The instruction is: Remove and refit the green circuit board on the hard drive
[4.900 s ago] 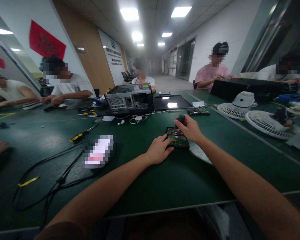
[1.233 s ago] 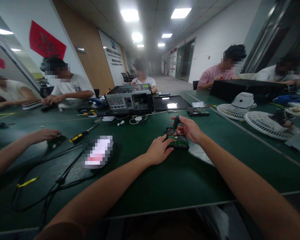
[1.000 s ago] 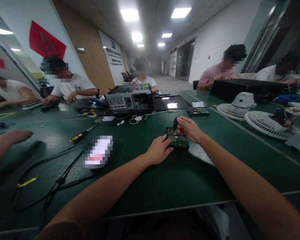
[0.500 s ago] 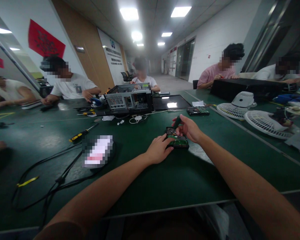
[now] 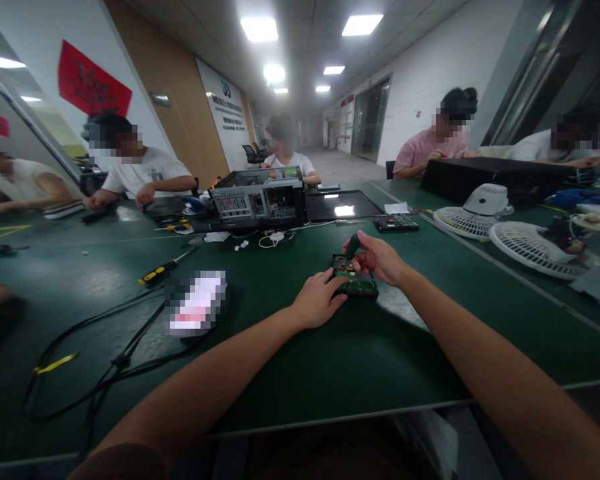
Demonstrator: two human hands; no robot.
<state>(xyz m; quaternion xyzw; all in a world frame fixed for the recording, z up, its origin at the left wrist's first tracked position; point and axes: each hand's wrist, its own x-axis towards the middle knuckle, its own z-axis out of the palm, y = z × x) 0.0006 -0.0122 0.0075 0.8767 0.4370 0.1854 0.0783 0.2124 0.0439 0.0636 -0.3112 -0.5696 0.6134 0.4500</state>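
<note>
A hard drive (image 5: 361, 287) with a green circuit board lies on the green table in front of me. My left hand (image 5: 316, 298) grips its left side, thumb at the near edge and fingers on the far side. Over the drive's far part, my right hand (image 5: 379, 259) is closed on a screwdriver (image 5: 353, 246) with a dark green handle, held steeply. The screwdriver's tip is hidden by fingers and too small to make out.
A yellow-black screwdriver (image 5: 157, 272) and black cables (image 5: 121, 360) lie left. Farther back stand an opened computer case (image 5: 257, 200), a flat black panel (image 5: 344, 205) and another drive (image 5: 396, 223). White fan parts (image 5: 533, 247) are right. Several people sit around the table.
The screwdriver handle in my right hand has tilted slightly to the left. My left hand and the drive stay put. A person at back left has drawn a hand back.
</note>
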